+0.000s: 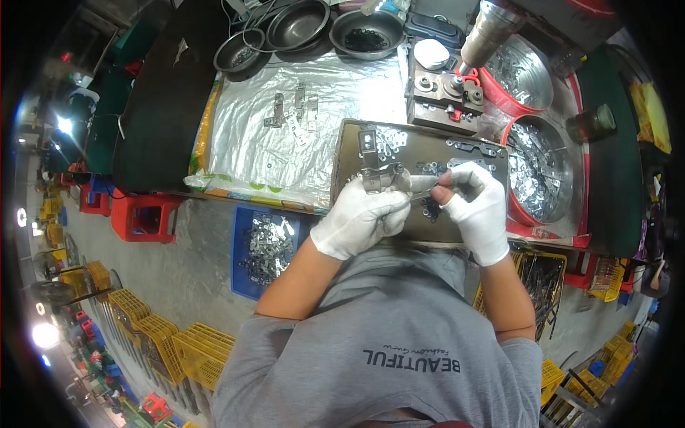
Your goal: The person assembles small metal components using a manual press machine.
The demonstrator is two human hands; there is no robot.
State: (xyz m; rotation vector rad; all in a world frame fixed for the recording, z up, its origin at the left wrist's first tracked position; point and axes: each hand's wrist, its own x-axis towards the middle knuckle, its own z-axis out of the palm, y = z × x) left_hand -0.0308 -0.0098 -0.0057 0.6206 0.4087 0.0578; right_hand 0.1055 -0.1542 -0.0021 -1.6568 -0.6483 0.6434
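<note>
My left hand (362, 217), in a white glove, is closed around a jointed metal hinge part (384, 176) above the brown work tray (348, 153). My right hand (478, 208) wears a white glove with bare thumb and fingertip showing. Its thumb and forefinger pinch a thin metal strip (422, 194) beside the hinge part; the strip's far end is partly hidden. Small silver pieces (390, 141) and dark links (431, 209) lie in the tray, and a dark flat bracket (472, 148) rests near its far right edge.
Several metal strips (312, 113) lie on the silver sheet (242, 135) at left. Dark bowls (300, 27) line the back. A press tool (446, 100) stands behind the tray, with red-rimmed tins (539, 167) of parts at right. Below left is a blue bin (246, 282) of metal pieces.
</note>
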